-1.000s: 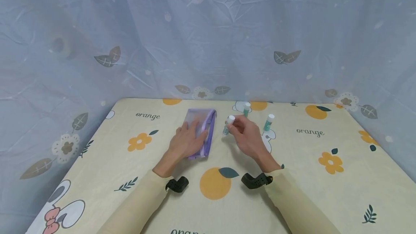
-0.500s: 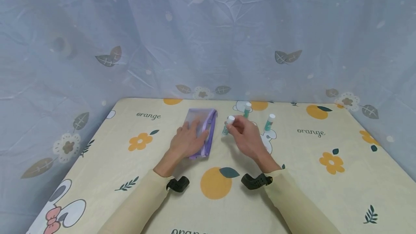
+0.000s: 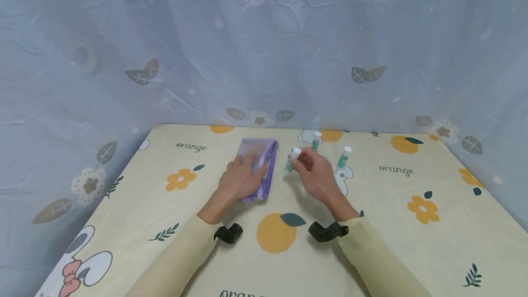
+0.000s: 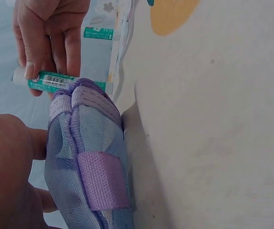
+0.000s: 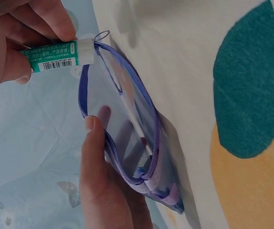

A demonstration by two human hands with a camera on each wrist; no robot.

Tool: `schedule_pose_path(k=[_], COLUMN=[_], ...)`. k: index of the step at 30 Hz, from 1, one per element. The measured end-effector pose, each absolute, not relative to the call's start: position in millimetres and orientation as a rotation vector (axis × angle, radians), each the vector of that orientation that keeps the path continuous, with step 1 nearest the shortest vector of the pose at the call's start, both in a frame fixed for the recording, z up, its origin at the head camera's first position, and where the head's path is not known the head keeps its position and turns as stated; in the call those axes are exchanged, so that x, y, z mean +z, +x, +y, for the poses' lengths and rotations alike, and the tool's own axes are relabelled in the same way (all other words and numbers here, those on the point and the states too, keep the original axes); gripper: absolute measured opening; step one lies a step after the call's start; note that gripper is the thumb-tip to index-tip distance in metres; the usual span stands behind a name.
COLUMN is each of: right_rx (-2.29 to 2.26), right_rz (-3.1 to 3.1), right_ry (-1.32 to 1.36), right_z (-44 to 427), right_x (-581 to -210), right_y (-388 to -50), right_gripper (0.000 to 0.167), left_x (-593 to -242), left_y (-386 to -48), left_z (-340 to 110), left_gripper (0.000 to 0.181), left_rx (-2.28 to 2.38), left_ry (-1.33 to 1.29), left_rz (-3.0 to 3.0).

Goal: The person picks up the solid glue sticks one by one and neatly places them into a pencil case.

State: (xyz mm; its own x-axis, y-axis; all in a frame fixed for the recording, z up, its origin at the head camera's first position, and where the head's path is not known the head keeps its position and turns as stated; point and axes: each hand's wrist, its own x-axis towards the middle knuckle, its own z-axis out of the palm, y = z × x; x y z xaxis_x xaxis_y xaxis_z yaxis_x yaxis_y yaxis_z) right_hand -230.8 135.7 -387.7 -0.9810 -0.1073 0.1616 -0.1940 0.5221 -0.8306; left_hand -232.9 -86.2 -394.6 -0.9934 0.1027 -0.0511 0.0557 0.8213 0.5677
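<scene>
A purple-trimmed mesh zipper pouch (image 3: 270, 150) lies on the table, its mouth gaping in the right wrist view. My left hand (image 3: 241, 180) grips it from above, thumb at the upper rim of the mouth and fingers spread over the mesh. To its right, my right hand (image 3: 317, 175) pinches a green glue stick (image 5: 58, 57) with a white cap between thumb and fingers. That cap is close to the pouch's mouth; whether they touch I cannot tell. Two more glue sticks stand upright beyond my right hand, one at the back (image 3: 316, 141) and one farther right (image 3: 344, 157).
A cream cloth (image 3: 371, 251) printed with oranges, flowers and "orange" lettering covers the table. Behind and at the sides hangs a pale blue-grey curtain (image 3: 264, 49) with leaf prints. Each wrist wears a black band (image 3: 328, 232).
The head view has shifted slightly. Both hands keep nearly the same pose, the left on the pouch and the right on the glue stick.
</scene>
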Motion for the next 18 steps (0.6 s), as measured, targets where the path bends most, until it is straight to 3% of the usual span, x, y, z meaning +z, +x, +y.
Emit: schedule_pose_path(k=[18], right_rx=[1.446], right_rz=[-2.693], right_ry=[0.279], right_z=[128.2], right_x=[-386.0], right_y=[-235.4], right_gripper=[0.031], left_x=[-390.7], left_y=[-231.0], left_z=[-85.8], left_gripper=[0.071], left_rx=[0.889], left_ry=[0.123], left_rz=[2.932])
